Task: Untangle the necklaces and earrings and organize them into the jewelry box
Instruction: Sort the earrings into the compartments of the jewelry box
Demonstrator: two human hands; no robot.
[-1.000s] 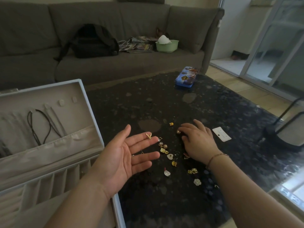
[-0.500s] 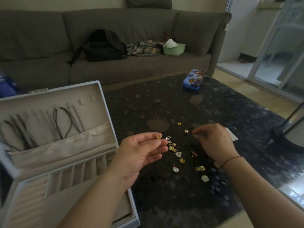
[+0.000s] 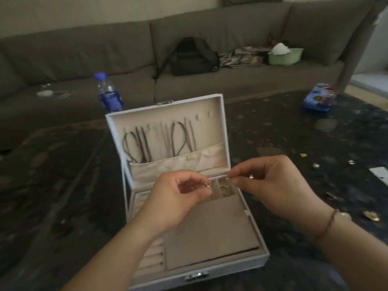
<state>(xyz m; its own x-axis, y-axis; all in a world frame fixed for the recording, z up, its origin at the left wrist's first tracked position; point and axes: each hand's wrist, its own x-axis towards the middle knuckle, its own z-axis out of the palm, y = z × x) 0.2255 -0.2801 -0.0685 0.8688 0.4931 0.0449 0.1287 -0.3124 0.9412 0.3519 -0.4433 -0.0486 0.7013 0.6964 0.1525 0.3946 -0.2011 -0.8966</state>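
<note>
Gold earring is pinched in the left hand over the open jewelry box, right hand pinching something tiny I can't make out, so next it probably gets dropped into a small compartment.

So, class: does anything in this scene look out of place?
Yes. Small jewelry pieces lie scattered loose on the dark table, right of the open jewelry box, rather than in its compartments.
</note>
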